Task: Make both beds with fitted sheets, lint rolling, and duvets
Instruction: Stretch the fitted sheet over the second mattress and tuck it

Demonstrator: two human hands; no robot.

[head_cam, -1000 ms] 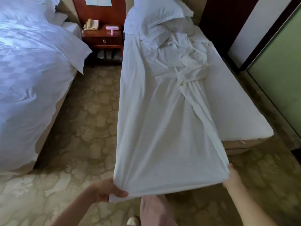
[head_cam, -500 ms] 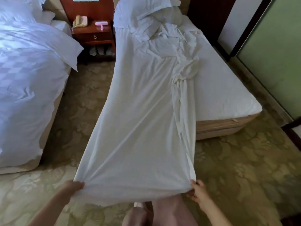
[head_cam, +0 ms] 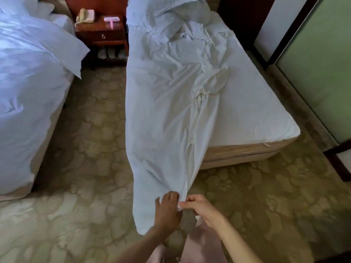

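White fitted sheet (head_cam: 167, 111) trails off the bed (head_cam: 266, 111) over carpet (head_cam: 91, 149), right grip (head_cam: 201, 207) pinching its end, left grip (head_cam: 167, 211) laid upon it.

Lighting: dim, soft light from the left, bluish glare on the duvet (head_cam: 28, 73); soft shadows on carpet (head_cam: 85, 149). Wide-angle bending at edges; slight blur throughout.

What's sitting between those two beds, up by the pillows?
In the head view, a wooden nightstand stands there, carrying a telephone and a pink lint roller.
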